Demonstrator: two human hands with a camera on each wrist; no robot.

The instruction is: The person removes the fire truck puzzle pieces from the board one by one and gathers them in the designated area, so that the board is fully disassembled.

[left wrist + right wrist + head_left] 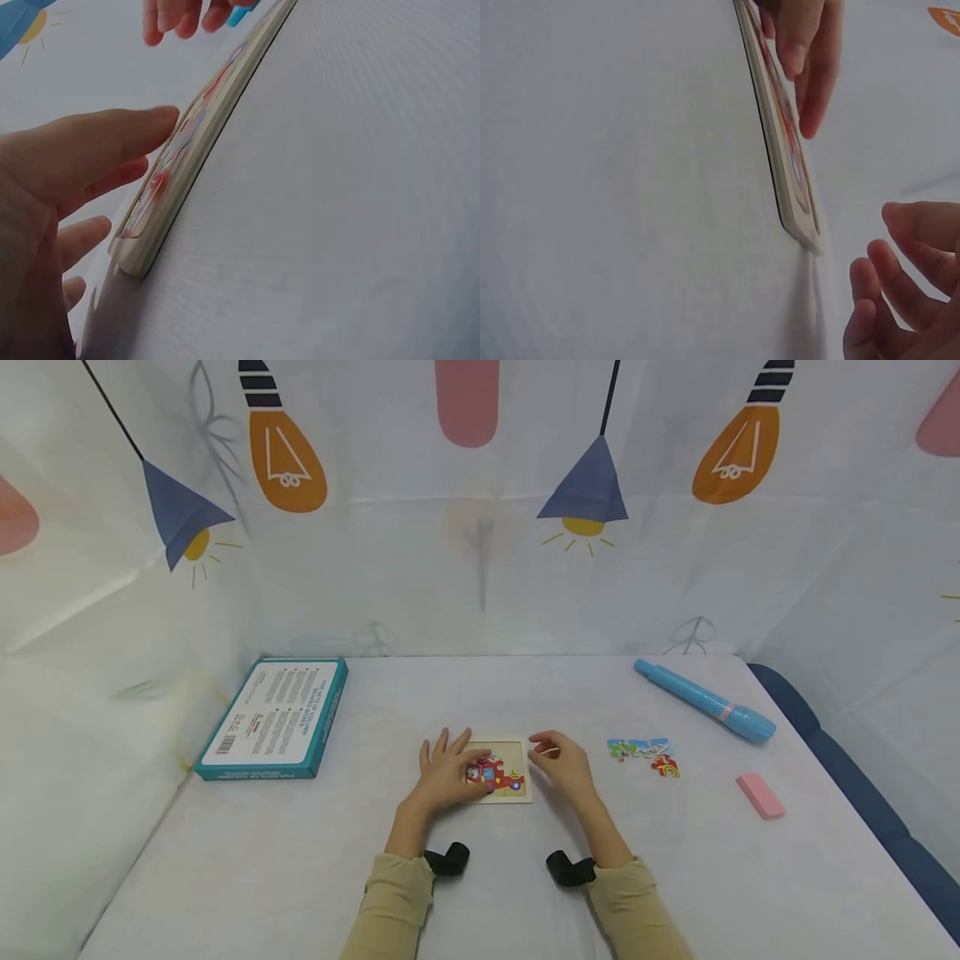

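Observed the puzzle board [516,756] lying flat on the white table [487,693], below the middle of the head view, with a red vehicle picture [506,778] partly covered. Took the board as clock centre, with 12 o'clock at the far side. Found the left hand [444,774] at 9 o'clock, with fingers spread wide, gripping nothing, and with the thumb extended over the picture; could not tell contact from a narrow gap. Found the right hand [564,767] at 3 o'clock, just beside the board and apart from it, with fingers loosely bent around nothing visible. Located the loose puzzle pieces [637,747] farther out at 3 o'clock, and the pink block [761,796] beyond. Located the blue tube [701,700] between 2 and 3 o'clock, and the teal-edged box [281,710] between 9 and 10.
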